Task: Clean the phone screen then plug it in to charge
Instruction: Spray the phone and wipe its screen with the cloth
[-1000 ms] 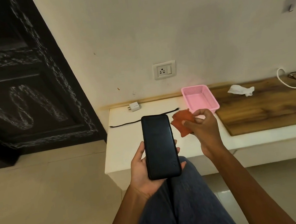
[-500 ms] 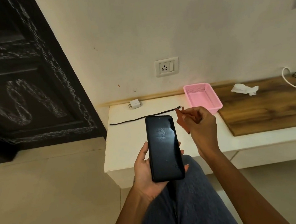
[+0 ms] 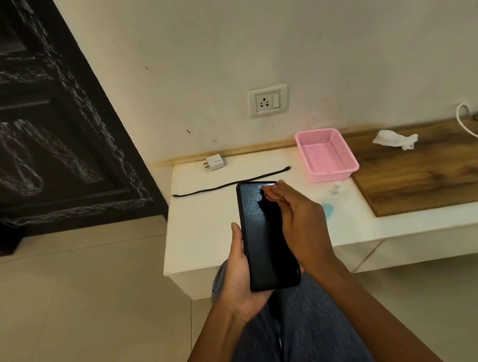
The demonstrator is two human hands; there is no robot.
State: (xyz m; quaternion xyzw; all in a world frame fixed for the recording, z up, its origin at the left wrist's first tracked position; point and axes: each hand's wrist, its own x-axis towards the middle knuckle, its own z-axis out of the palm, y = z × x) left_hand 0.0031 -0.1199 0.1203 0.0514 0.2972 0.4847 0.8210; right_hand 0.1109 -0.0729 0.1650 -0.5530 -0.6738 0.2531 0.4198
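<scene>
Before you stands the white tabletop (image 3: 207,228) with a pink basket (image 3: 325,154), a black cable (image 3: 232,183) and a white charger (image 3: 214,162) on it. Your left hand (image 3: 239,281) grips the phone (image 3: 264,237) above your lap. Your right hand (image 3: 301,221) lies over its screen with fingers curled; what it holds you cannot tell

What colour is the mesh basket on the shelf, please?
Pink; the basket shows clearly in the head view.

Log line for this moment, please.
stage: wiping screen | left hand: holds phone | right hand: on screen top, cloth hidden | cable, charger: on table, unplugged
</scene>
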